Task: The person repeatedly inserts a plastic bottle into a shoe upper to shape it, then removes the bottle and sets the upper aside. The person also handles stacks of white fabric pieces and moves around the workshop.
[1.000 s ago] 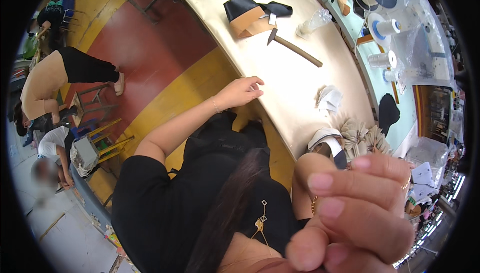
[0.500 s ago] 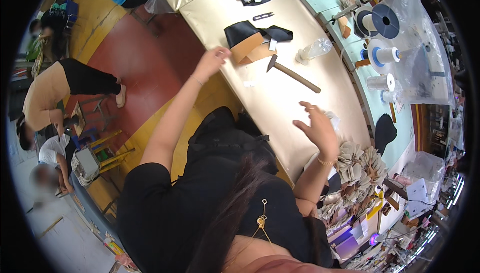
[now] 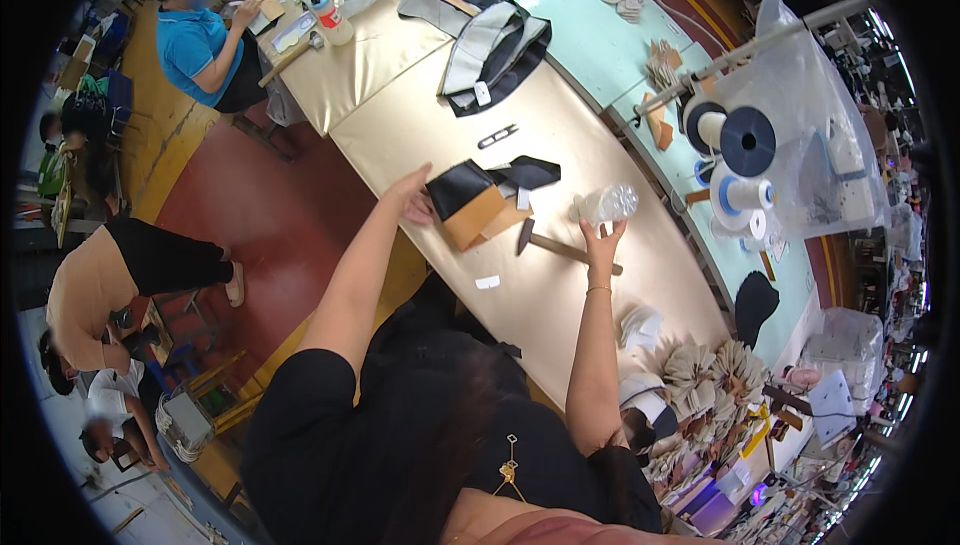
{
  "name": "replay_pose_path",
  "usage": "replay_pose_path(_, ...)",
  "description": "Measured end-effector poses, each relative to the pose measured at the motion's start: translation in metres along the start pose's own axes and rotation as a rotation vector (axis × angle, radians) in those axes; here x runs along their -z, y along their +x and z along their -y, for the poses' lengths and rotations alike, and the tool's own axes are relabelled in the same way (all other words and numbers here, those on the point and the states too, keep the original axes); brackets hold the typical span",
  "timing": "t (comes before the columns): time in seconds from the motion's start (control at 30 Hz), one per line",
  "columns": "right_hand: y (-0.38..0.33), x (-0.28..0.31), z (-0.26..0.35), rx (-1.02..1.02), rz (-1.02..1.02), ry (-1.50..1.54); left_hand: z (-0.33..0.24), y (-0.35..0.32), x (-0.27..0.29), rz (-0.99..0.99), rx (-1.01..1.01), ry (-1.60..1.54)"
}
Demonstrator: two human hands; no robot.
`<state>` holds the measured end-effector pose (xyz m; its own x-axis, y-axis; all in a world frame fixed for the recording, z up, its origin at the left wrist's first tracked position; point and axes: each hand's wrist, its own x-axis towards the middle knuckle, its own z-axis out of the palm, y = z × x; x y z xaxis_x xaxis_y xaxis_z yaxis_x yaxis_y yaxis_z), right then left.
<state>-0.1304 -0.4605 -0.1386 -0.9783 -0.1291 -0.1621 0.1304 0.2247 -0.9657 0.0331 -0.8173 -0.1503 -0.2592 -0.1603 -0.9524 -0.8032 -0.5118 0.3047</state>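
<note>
My right hand (image 3: 603, 245) is at a clear plastic bottle (image 3: 612, 203), thumb and fingers closed around its near side. Just in front lies a hammer (image 3: 570, 249) with a wooden handle, its head toward the leather pieces. My left hand (image 3: 413, 200) is by the table's left edge, fingers stretched and partly hidden, holding nothing that I can see. Beside it lie a black leather piece (image 3: 461, 187) and a tan piece (image 3: 472, 219), with a second black piece (image 3: 534, 172) and a small white tag next to them.
Farther up the gold-covered table (image 3: 400, 135) are thread snips (image 3: 497, 136) and black-and-grey cut pieces (image 3: 497, 57). Thread cones (image 3: 745, 195) stand on the right-hand bench. Fanned beige pieces (image 3: 690, 370) sit near my right elbow. A person in blue (image 3: 195, 50) works at the far left.
My right hand has reached forward to the bottle, which lies in the same place beside the hammer. My left hand stays near the leather pieces. The view has shifted, bringing more of the table's far end in.
</note>
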Motion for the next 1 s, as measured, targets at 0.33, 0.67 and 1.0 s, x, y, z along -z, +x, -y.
replay_pose_path(0.33, 0.013, -0.043, 0.002, -0.203, -0.218, 0.433, 0.035, -0.034, -0.015, 0.602, -0.074, -0.032)
replay_pose_path(0.67, 0.015, -0.028, 0.026, -0.419, -0.391, 0.988, 0.049, -0.035, -0.032, 0.659, -0.189, -0.062)
replay_pose_path(1.0, -0.034, -0.026, 0.183, -0.051, 0.274, 0.994, -0.013, -0.094, -0.097, 0.612, -0.511, -0.287)
